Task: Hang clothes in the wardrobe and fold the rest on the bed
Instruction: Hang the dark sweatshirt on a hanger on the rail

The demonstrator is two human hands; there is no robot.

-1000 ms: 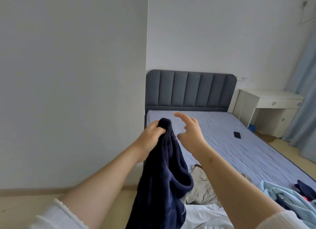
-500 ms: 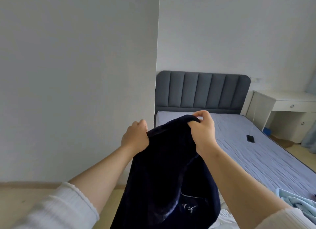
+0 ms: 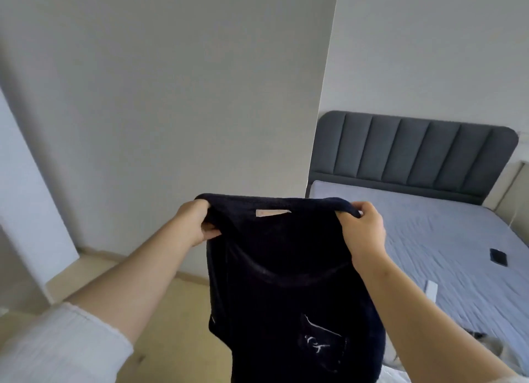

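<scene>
A dark navy top [image 3: 286, 282] hangs spread in front of me, its neckline stretched flat with a small tan label showing and a chest pocket with white stitching lower down. My left hand [image 3: 194, 223] grips the left shoulder of the top. My right hand [image 3: 362, 229] grips the right shoulder. The bed [image 3: 429, 239] with a grey-blue sheet lies to the right, behind the garment.
A padded dark grey headboard [image 3: 415, 153] stands against the far wall. A black phone [image 3: 498, 257] and a small white object [image 3: 430, 289] lie on the sheet. A bit of beige cloth [image 3: 289, 344] shows at the bed's near edge. A white wall panel [image 3: 171, 110] fills the left, wooden floor below.
My hands have pulled apart, stretching the bunched navy top wide by its shoulders. The view has swung left, pushing the bed to the right.
</scene>
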